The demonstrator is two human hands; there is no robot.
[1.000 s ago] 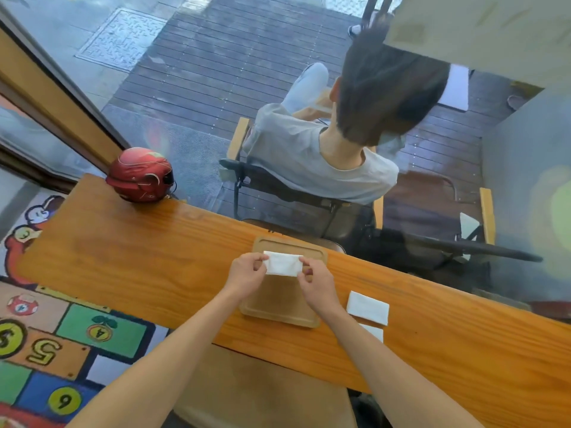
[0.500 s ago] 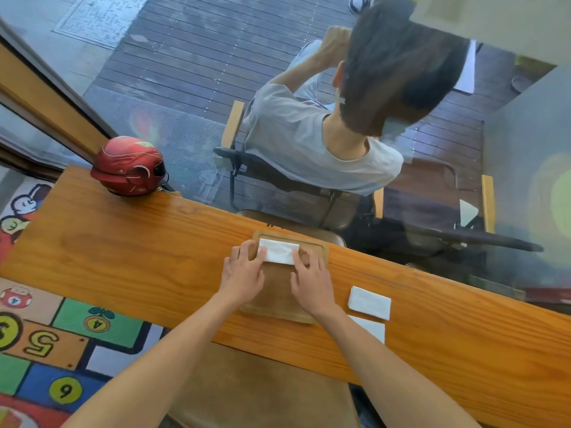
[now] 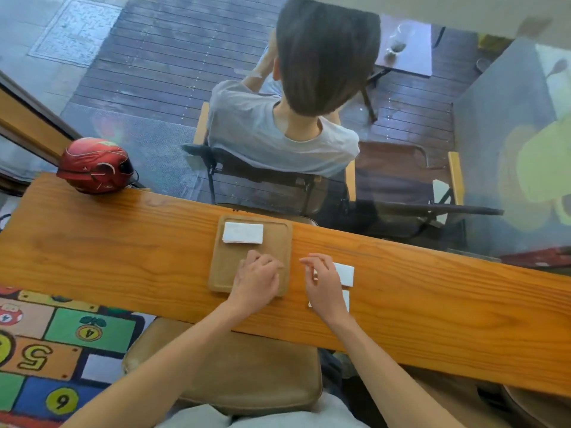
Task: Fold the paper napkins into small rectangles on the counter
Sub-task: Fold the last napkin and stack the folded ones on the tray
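A folded white napkin (image 3: pixel 243 232) lies flat at the far end of the small wooden tray (image 3: pixel 222 273) on the long wooden counter (image 3: pixel 123 261). My left hand (image 3: pixel 256 279) rests on the tray's near right part, fingers loosely curled, holding nothing. My right hand (image 3: pixel 323 282) hovers over the counter just right of the tray, fingers slightly spread and empty. It partly covers two white napkins: one (image 3: pixel 346 274) past my fingers and one (image 3: pixel 345 299) nearer me, mostly hidden.
A red helmet (image 3: pixel 94 165) sits at the counter's far left end. Beyond the glass, a person in a grey shirt (image 3: pixel 278 140) sits on a chair with their back to me. A brown stool (image 3: pixel 234 372) is under me, beside a numbered play mat (image 3: pixel 61 341).
Both hands let go of the folded napkin and drew back toward me. It now lies alone on the tray. My right hand moved right, over the napkins on the counter.
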